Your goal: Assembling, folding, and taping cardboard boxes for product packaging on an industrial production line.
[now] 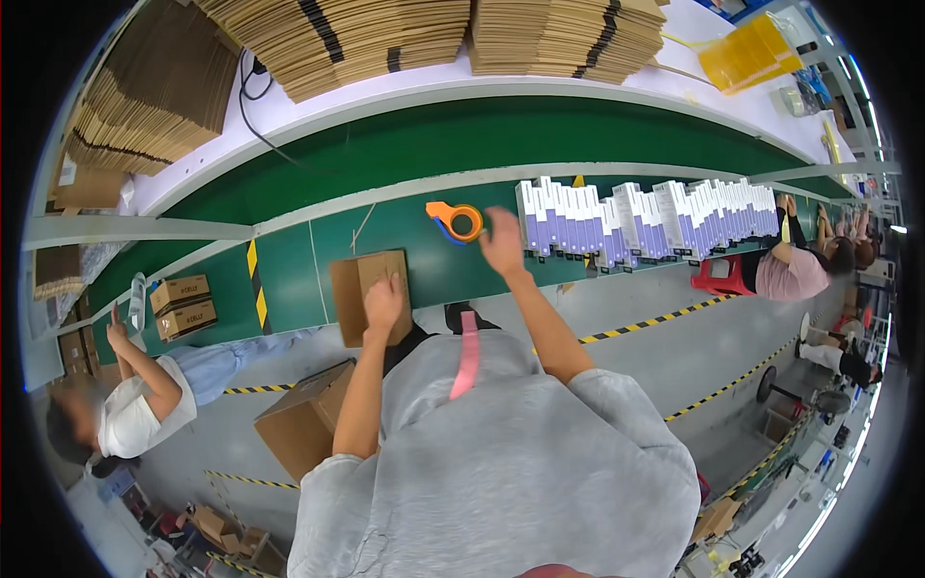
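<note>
At the near edge of the green bench [289, 236], an open brown cardboard box [349, 299] stands in front of me. My left hand [383, 303] is closed at its right side, with the fingers on the cardboard. My right hand [503, 246] hovers over the bench, fingers apart and holding nothing that I can see. Just left of it lies an orange tape dispenser [441, 211] with a roll of tape. To its right begins a long row of slim white-and-purple boxes [568, 220], stood side by side; the hand is close to the nearest ones.
Stacks of flat cardboard [376, 39] fill the white shelf [405, 91] above. Two small taped cartons [183, 306] sit to the left, beside a co-worker [159, 405]. A larger carton [303, 414] is on the floor. Other people work farther right, near a red stool [718, 276].
</note>
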